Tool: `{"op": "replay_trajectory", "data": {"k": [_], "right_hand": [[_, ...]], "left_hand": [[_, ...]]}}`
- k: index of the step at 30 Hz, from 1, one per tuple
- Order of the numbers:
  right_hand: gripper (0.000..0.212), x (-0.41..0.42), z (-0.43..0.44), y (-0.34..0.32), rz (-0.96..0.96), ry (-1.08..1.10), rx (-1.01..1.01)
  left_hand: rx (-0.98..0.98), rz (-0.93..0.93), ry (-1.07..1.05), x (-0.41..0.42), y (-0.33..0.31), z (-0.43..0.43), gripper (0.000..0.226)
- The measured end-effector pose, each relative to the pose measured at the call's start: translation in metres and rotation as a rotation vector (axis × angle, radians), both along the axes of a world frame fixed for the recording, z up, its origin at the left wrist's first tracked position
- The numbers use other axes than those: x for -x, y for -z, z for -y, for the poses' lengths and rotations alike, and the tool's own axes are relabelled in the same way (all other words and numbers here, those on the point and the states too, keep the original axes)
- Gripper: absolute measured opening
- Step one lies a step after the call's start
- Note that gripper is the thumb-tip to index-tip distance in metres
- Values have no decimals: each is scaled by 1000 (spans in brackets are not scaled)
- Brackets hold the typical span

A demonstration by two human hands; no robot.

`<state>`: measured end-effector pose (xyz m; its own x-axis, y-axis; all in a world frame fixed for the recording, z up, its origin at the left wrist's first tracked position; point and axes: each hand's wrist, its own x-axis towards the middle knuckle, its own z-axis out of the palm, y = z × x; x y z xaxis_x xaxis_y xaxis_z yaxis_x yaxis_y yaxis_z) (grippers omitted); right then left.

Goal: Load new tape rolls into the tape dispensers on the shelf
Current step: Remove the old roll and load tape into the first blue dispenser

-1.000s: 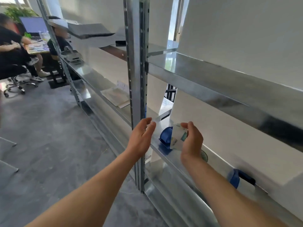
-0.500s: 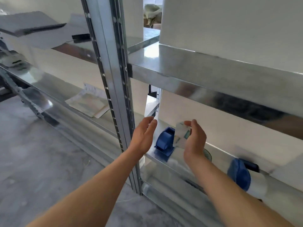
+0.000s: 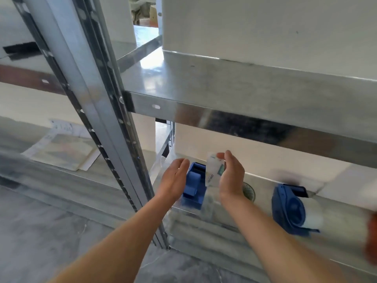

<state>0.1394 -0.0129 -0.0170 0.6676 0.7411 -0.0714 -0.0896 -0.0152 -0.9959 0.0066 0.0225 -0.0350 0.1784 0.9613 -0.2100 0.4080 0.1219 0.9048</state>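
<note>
A blue tape dispenser [image 3: 193,184] stands on the metal shelf [image 3: 263,186], right between my two hands. My left hand [image 3: 173,180] is flat and open just left of it, fingers together, holding nothing. My right hand [image 3: 231,176] grips a tape roll in a white printed wrapper [image 3: 213,172] just above and right of that dispenser. A second blue dispenser [image 3: 289,209] with a clear tape roll [image 3: 312,213] in it lies further right on the same shelf. A small round roll [image 3: 248,192] peeks out behind my right wrist.
A steel upright post [image 3: 98,111] rises left of my left arm. The upper shelf's front edge [image 3: 244,119] overhangs the work area. Papers [image 3: 61,150] lie on the neighbouring shelf at left. Grey floor [image 3: 40,242] spreads below. An orange blur [image 3: 371,242] shows at the right edge.
The view has swung right and closer to the shelf; the seated people at left are out of view. Both hands have dropped nearer the blue dispenser, the right still holding the wrapped roll.
</note>
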Motion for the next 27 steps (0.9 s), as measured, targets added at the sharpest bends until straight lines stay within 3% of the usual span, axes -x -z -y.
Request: {"op": "replay_trajectory", "data": {"k": [11,27], "right_hand": [[37,22,7,12,32,222,77],[38,31,10,21,-30,225,78]], "left_hand": [[126,66,192,11,15,-20,41],[168,24,209,13,20,-23,41]]}}
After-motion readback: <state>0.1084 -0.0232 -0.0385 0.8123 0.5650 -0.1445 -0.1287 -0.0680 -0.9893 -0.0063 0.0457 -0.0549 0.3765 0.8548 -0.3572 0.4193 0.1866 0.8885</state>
